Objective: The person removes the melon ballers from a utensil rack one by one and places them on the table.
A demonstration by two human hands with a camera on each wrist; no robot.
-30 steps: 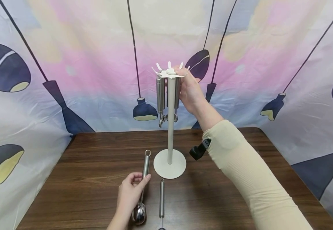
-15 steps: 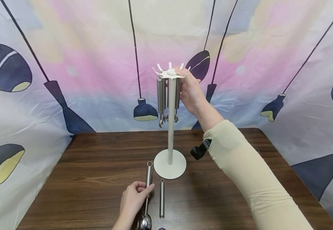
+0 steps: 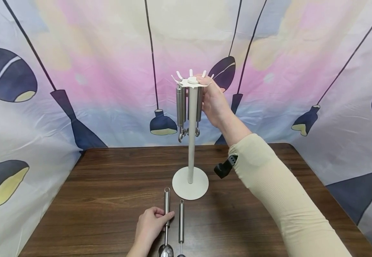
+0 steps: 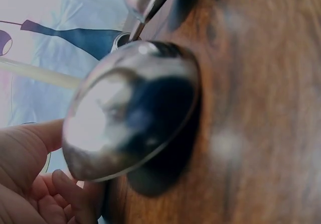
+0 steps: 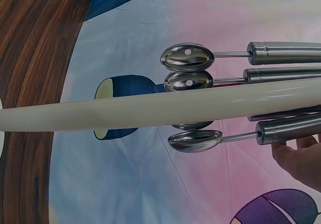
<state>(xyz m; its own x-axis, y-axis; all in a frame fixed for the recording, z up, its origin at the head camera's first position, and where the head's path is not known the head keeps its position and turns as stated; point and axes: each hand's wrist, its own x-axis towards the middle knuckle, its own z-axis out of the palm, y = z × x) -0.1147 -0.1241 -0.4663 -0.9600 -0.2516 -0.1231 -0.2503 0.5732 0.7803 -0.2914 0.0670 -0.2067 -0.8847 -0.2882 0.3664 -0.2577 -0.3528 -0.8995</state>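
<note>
My left hand (image 3: 150,225) pinches the steel handle of a large spoon (image 3: 167,200) low over the table, in front of the stand. In the left wrist view its rounded bowl (image 4: 135,108) fills the middle, back toward the camera. A second metal-handled utensil (image 3: 181,221) lies just to its right; its head is mostly cut off at the lower edge. At the top of the white utensil stand (image 3: 191,146), my right hand (image 3: 216,103) grips the hook ring, thumb on top. Its fingers touch a hanging spoon's handle (image 5: 283,129) in the right wrist view.
Several hanging spoons (image 5: 188,58) have steel handles; some have holes in their bowls. The stand's round base (image 3: 190,192) rests on the dark wooden table (image 3: 115,185). A patterned cloth (image 3: 115,71) hangs behind. A black strap device (image 3: 226,167) is on the right wrist.
My left hand has drawn the large spoon toward me and slightly right, bringing it closer alongside the second utensil. The right hand and the stand have stayed in place.
</note>
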